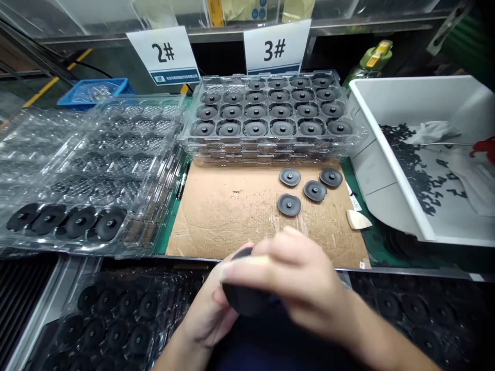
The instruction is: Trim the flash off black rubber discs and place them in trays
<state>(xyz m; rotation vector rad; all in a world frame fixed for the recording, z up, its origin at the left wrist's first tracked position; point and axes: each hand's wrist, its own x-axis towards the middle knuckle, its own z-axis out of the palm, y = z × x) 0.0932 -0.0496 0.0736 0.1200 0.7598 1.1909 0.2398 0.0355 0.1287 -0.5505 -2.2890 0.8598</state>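
Near the front edge of the bench, my left hand (216,304) and my right hand (297,278) are both closed around one black disc-shaped part (245,299). My right hand covers much of it and is a little blurred; whether its fingers hold anything besides the disc is hidden. Beyond my hands, several similar black discs (289,205) with small centre studs lie on a sheet of brown cardboard (216,216). A stack of clear trays (270,147) filled with such discs stands behind the cardboard.
At left are clear trays (104,159), with several discs (80,221) in the front row. A white bin (390,170) of small black pieces stands right, near a cream wedge (358,220). A green-capped bottle (377,56) is behind. Filled trays (112,319) sit below the bench edge.
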